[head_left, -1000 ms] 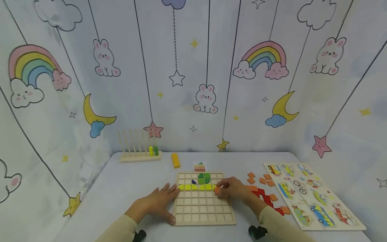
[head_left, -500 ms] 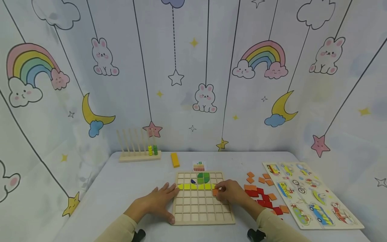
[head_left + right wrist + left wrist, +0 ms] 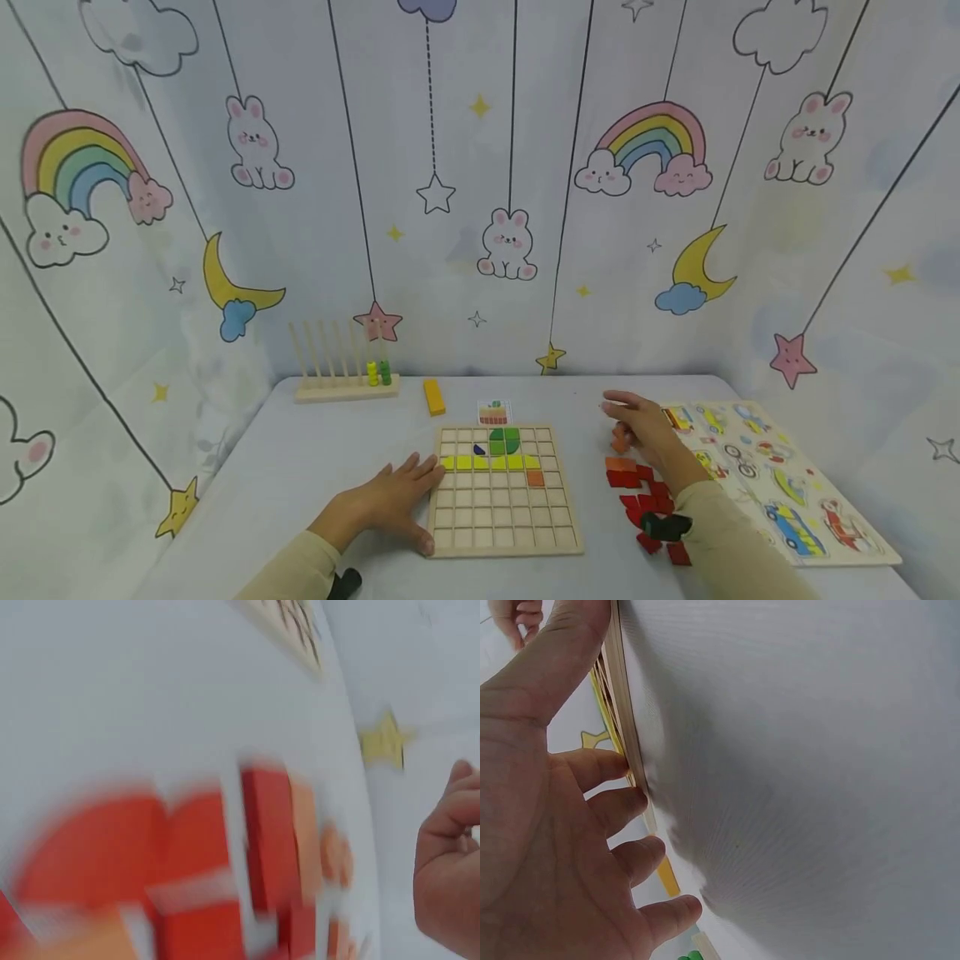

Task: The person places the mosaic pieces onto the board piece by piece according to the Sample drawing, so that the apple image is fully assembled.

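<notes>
The wooden grid board is being steadied at its left edge by the left hand, fingers flat. Right of the board, the loose orange and red tiles are being reached over by the right hand; its grip cannot be told. Judged: a fetching step; a pinch on one tile is being called for next.

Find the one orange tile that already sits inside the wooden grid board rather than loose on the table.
It is the orange tile in a cell just below the right end of the yellow row. The other orange tiles lie loose right of the board.
</notes>
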Motion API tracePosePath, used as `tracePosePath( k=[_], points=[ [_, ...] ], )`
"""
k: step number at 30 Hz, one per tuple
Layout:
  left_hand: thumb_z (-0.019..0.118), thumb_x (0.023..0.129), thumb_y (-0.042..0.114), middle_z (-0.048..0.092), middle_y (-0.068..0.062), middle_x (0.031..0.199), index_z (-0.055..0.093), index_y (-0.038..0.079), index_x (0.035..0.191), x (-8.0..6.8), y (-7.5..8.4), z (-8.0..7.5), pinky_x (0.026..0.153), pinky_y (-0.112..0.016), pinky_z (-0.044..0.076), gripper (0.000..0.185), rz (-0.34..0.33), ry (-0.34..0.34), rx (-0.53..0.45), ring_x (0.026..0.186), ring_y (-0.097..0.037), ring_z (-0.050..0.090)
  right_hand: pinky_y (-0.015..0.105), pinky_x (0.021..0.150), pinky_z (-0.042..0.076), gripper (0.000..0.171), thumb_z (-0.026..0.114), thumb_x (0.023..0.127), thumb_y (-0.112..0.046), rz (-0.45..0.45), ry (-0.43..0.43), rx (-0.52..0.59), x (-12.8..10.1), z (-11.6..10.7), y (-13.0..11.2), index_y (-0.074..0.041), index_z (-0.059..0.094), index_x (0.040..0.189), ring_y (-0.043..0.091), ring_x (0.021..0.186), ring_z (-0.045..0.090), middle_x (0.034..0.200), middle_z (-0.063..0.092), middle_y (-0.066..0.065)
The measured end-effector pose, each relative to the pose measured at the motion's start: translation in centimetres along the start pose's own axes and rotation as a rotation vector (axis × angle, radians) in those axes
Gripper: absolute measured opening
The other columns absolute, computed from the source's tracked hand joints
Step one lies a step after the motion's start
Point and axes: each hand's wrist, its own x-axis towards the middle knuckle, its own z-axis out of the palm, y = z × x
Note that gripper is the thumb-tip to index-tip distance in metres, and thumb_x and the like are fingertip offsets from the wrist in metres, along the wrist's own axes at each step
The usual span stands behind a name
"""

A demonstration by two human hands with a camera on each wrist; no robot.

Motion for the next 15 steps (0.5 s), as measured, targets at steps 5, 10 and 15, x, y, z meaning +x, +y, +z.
tracePosePath(
  k=[5, 10, 15],
  points=[
    [0.085, 0.066, 0.064, 0.024, -0.009, 0.169, 0.032, 0.016, 0.161, -0.1, 0.1, -0.1, 0.118, -0.07, 0.021, 0.118, -0.02, -0.015, 0.002, 0.156, -0.039, 0.017, 0.024, 0.052, 0.042, 0.055, 0.067, 0.1, -0.026, 0.124, 0.083, -0.179, 1.7, -3.3, 1.6, 0.003, 0.05, 0.143, 0.015, 0.061, 0.047, 0.08, 0.057, 0.004],
    [0.086, 0.066, 0.062, 0.025, -0.01, 0.169, 0.033, 0.015, 0.161, -0.1, 0.2, -0.3, 0.118, -0.071, 0.02, 0.118, -0.017, -0.008, -0.006, 0.156, -0.039, 0.017, 0.032, 0.065, 0.05, 0.041, 0.07, 0.094, -0.018, 0.101, 0.093, -0.487, 2.7, -3.2, 2.4, 0.009, 0.06, 0.124, 0.026, 0.081, 0.055, 0.1, 0.066, 0.015],
    [0.085, 0.067, 0.064, 0.025, -0.01, 0.169, 0.033, 0.015, 0.161, 0.1, 0.2, -0.2, 0.117, -0.071, 0.021, 0.118, -0.008, -0.007, -0.009, 0.155, -0.039, 0.017, 0.043, 0.08, 0.05, 0.025, 0.067, 0.091, -0.012, 0.1, 0.099, -0.662, 2.6, -2.6, 2.2, 0.005, 0.066, 0.109, 0.036, 0.099, 0.054, 0.108, 0.063, 0.021]
  ],
)
